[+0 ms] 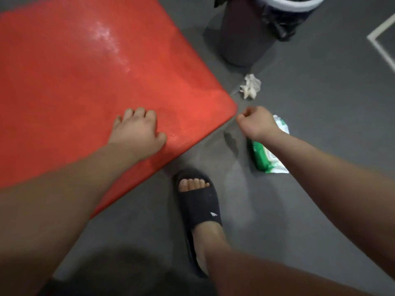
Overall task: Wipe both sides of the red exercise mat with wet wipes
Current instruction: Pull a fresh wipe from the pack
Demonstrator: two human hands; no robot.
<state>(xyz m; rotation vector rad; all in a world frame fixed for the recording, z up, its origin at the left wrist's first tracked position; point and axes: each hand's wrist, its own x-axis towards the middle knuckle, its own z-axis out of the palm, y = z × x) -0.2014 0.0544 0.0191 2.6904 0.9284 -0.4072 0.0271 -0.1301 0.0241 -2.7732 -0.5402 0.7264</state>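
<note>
In the head view the red exercise mat lies flat on the grey floor, filling the upper left of the picture, with one rounded corner pointing toward the person's right hand. The left hand rests on the mat just inside its near edge, fingers loosely bent and gripping nothing. The right hand hangs just off the corner, curled into a fist with nothing visible in it, above a green pack of wet wipes on the floor. A crumpled wipe lies beyond, near a dark bin; a foot in a black slipper stands beside the near edge. The mat looks like thick, bendy foam with a glossy skin: probably light but broad and floppy, and the damp sheen suggests a slick top. The corner seems the best hold, fingers under, thumb above.
</note>
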